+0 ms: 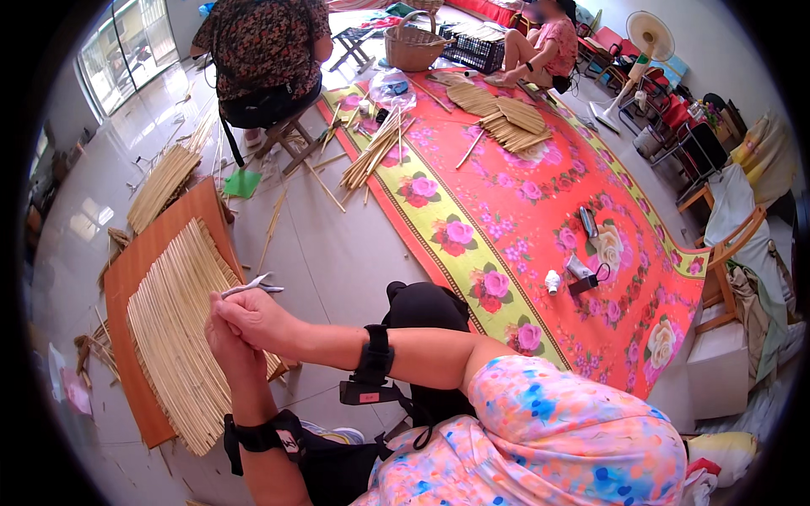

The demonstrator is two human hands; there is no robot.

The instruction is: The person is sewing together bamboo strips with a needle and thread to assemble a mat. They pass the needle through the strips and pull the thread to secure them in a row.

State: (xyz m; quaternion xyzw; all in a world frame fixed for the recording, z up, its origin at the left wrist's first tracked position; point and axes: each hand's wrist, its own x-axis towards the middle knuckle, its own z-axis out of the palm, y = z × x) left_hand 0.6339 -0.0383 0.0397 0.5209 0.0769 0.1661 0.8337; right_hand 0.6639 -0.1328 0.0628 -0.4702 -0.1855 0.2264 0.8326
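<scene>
My left hand (226,344) and my right hand (260,320) meet, closed together, over the right side of a panel of pale straw-like strips (175,346) laid side by side. That panel lies on a brown board (126,291) on my left. A slim grey-white object (257,285) juts out beside the knuckles of my right hand; its kind is unclear, and the hand seems closed around it. What the left fingers pinch, if anything, is hidden between the hands.
A red floral sheet (506,228) covers the floor to the right, bearing loose strips (380,152), finished-looking panels (506,118) and small tools. One person (266,51) sits on a stool ahead; another (548,46) sits farther back. A wicker basket (413,46) and a fan (648,38) stand beyond.
</scene>
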